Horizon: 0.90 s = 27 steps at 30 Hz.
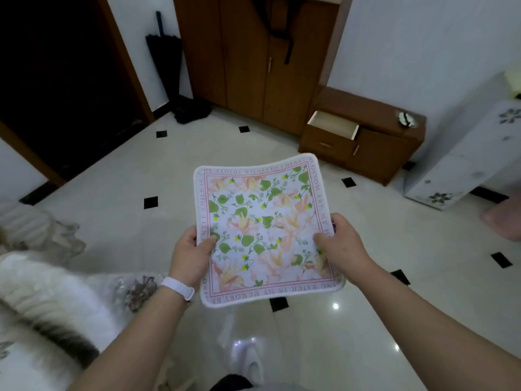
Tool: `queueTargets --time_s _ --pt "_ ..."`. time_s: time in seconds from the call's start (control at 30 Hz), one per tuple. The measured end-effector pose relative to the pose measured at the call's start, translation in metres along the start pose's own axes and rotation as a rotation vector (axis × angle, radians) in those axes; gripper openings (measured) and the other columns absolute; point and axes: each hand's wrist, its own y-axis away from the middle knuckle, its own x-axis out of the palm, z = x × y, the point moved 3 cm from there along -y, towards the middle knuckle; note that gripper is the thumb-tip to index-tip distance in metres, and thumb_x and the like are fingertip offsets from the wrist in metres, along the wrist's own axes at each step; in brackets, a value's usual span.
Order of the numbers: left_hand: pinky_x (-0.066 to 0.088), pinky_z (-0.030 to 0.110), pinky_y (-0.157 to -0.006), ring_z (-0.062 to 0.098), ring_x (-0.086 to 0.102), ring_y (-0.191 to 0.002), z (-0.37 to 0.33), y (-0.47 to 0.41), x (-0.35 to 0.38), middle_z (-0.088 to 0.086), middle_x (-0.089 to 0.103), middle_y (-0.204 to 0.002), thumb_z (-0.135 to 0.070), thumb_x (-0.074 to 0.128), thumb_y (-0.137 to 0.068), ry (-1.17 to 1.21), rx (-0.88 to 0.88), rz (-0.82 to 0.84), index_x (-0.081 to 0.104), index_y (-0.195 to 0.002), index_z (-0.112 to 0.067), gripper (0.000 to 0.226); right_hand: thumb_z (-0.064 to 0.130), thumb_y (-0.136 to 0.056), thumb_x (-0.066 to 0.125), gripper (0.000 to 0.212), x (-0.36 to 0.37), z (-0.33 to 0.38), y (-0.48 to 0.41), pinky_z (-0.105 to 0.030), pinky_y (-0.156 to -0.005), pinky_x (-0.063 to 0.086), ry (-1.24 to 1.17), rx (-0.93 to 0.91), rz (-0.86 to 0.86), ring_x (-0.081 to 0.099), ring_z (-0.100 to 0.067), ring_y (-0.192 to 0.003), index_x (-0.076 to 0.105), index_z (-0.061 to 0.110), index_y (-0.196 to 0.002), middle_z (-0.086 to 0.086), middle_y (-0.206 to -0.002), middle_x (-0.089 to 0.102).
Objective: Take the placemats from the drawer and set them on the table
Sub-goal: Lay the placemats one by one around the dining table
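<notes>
Placemat (262,221) edges sit pinched in my left hand (191,258) and right hand (341,244). Soft cloth (it bows) could slip if either pinch slackens.

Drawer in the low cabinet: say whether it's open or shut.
Open: the drawer juts out of the cabinet, pale inside showing.

The placemat (265,230) hides most fingers (189,236) of left hand (191,259) and right hand (342,245).

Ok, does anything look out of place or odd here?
Only the top drawer of the low wooden cabinet: it stands pulled out. The floral placemat, held by the left hand and right hand, bows slightly.
</notes>
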Motion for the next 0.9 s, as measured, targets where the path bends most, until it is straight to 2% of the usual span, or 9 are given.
queueTargets --time_s 0.13,0.23,0.33,0.57,0.77,0.9 --pt "0.058 0.042 -0.073 0.030 0.071 -0.083 -0.033 -0.049 0.000 0.011 0.073 -0.094 -0.001 0.059 -0.090 0.018 0.069 -0.019 0.067 -0.100 -0.015 0.019 0.009 -0.089 0.059 0.021 0.009 0.039 -0.046 -0.036 -0.076 0.057 -0.018 -0.055 -0.017 0.066 -0.011 -0.089 0.056 0.024 -0.103 0.013 -0.096 0.065" --pt "0.059 0.044 -0.073 0.029 0.072 -0.084 -0.048 -0.076 -0.007 0.011 0.073 -0.096 -0.002 0.058 -0.091 0.054 0.080 -0.057 0.067 -0.102 -0.014 0.019 0.010 -0.089 0.060 0.021 0.021 0.064 -0.082 -0.039 -0.078 0.058 -0.015 -0.093 0.006 0.066 -0.012 -0.089 0.056 0.026 -0.104 0.013 -0.097 0.066" --pt "0.059 0.043 -0.071 0.029 0.072 -0.083 -0.055 -0.101 -0.012 0.009 0.073 -0.094 -0.002 0.058 -0.091 0.082 0.069 -0.129 0.067 -0.097 -0.017 0.019 0.012 -0.090 0.061 0.022 0.039 0.083 -0.118 -0.039 -0.078 0.058 -0.001 -0.121 0.059 0.067 -0.012 -0.090 0.056 0.026 -0.107 0.012 -0.098 0.066" --pt "0.059 0.034 -0.060 0.022 0.073 -0.076 -0.080 -0.180 0.001 0.007 0.073 -0.093 0.000 0.057 -0.091 0.113 0.053 -0.285 0.065 -0.104 -0.012 0.019 0.013 -0.090 0.061 0.021 0.077 0.113 -0.239 -0.038 -0.076 0.058 0.006 -0.179 0.196 0.066 -0.014 -0.088 0.054 0.025 -0.106 0.012 -0.096 0.063" --pt "0.059 0.038 -0.068 0.024 0.072 -0.081 -0.108 -0.258 0.042 0.006 0.074 -0.095 -0.001 0.058 -0.090 0.052 0.014 -0.383 0.067 -0.099 -0.019 0.022 0.012 -0.089 0.061 0.020 0.084 0.137 -0.352 -0.029 -0.067 0.054 0.011 -0.210 0.298 0.064 -0.012 -0.082 0.055 0.021 -0.105 0.011 -0.092 0.062" --pt "0.059 0.040 -0.071 0.025 0.072 -0.085 -0.133 -0.301 0.065 0.006 0.073 -0.097 -0.003 0.059 -0.090 0.025 0.051 -0.429 0.067 -0.097 -0.020 0.019 0.013 -0.090 0.061 0.017 0.085 0.164 -0.415 -0.026 -0.063 0.054 0.026 -0.230 0.362 0.064 -0.009 -0.082 0.054 0.021 -0.103 0.012 -0.092 0.061"
